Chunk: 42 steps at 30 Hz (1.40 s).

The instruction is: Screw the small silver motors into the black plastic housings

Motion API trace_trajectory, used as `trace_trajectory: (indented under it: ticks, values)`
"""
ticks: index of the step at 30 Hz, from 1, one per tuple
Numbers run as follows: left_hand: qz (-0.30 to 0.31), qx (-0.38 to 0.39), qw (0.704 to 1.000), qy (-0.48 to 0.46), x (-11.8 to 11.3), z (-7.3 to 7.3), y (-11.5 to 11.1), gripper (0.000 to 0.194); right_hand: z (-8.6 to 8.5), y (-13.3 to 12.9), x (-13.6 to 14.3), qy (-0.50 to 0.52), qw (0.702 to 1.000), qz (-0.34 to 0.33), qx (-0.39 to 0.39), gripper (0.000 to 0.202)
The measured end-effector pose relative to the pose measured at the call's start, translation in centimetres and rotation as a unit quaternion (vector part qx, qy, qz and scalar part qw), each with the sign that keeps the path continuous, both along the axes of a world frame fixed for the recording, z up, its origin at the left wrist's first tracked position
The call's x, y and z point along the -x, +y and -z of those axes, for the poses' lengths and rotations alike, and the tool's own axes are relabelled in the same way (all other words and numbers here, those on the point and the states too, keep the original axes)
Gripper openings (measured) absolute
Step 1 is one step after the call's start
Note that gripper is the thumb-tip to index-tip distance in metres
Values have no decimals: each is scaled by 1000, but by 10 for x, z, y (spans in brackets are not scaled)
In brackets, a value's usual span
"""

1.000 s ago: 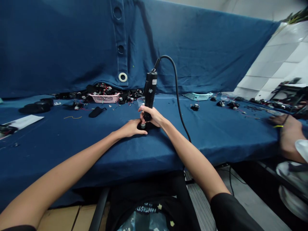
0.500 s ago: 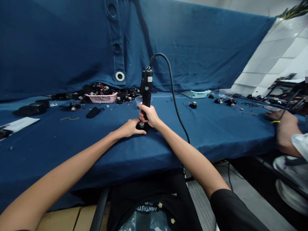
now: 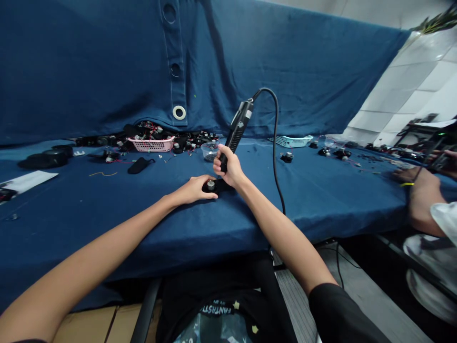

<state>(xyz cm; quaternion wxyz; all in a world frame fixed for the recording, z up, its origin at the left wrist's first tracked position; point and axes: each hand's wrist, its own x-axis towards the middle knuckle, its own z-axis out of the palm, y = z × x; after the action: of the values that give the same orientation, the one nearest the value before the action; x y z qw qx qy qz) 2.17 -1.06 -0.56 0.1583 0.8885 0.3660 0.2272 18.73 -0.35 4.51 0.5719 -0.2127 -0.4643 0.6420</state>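
My right hand (image 3: 229, 166) is wrapped round a black corded electric screwdriver (image 3: 239, 128), which leans with its cord end up and to the right. Its bit end is hidden by the hand. My left hand (image 3: 195, 189) grips a black plastic part (image 3: 222, 186) against the cloth, thumb and fingers around its left end. A small silver motor (image 3: 211, 185) stands on that part between thumb and fingers. Just behind my right hand sits a clear plastic bowl (image 3: 210, 151) with small dark bits in it.
A pink basket (image 3: 152, 145) heaped with wired parts stands at the back left, dark pieces around it. A black pouch (image 3: 141, 165) lies in front. A pale green basket (image 3: 293, 141) is at the back right. At the far right a co-worker's arm (image 3: 424, 195) rests over the table.
My right hand has lifted the screwdriver off the motor and moved slightly up and right. The tool went from upright to tilted right. My left hand stays in place.
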Motion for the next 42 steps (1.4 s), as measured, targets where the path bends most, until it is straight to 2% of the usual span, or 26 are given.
trace_trajectory:
  ticks: [4,8,10,15,22,30,37,42]
  values:
    - [-28,-57,997,-31,-3,-4,-10,60,-4,3,-6,64,997,-26,31,40]
    - [-70,-120,987,-85,-8,-13,-21,29,-6,5,-11,125,990,-36,51,39]
    - [-86,-136,982,-102,-11,-16,-24,23,-6,5,-11,143,987,-39,61,38]
    - [-116,-155,973,-122,-14,-16,-24,20,-3,5,-6,152,983,-48,87,34]
    - [-144,-177,964,-134,-12,-16,-23,21,3,4,-1,142,985,-27,92,33]
    - [-159,-247,947,-132,-14,-17,-24,18,5,3,6,163,979,-23,117,33]
    - [-188,-328,914,-150,-16,-20,-26,19,4,4,9,198,968,-70,134,34]
    - [-192,-343,901,-184,-17,-21,-31,17,5,2,12,205,966,-103,120,35]
